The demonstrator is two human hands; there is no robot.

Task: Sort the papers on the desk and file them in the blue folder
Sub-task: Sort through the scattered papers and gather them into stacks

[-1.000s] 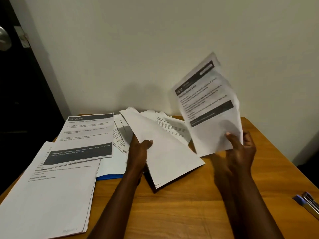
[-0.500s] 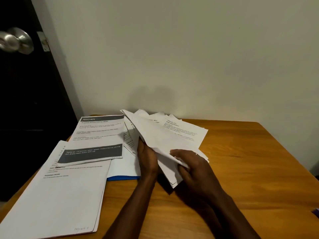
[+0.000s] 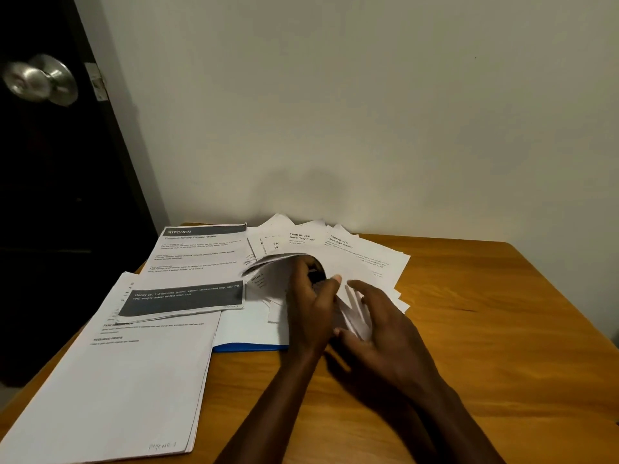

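The wooden surface (image 3: 469, 346) fills the lower view. At its 8 o'clock lies a thick paper stack (image 3: 110, 390), and a KITCHEN sheet (image 3: 197, 262) overlaps the stack's 12 o'clock end. Fanned papers (image 3: 361, 262) spread at the surface's 12 o'clock. The left grip (image 3: 311, 303) curls round a bent sheet (image 3: 274, 269) of that fan. The right grip (image 3: 382, 326), at its 3 o'clock, has its fingers spread over the loose sheets. The blue folder (image 3: 249, 347) shows only as an edge under the papers, at 9 o'clock of the left wrist. A door knob (image 3: 40, 80) sits at the view's 10 o'clock.

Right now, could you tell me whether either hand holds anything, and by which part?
The left hand grips a curled sheet of the fanned papers by its bent-over edge; the right hand holds nothing, fingers spread over them.
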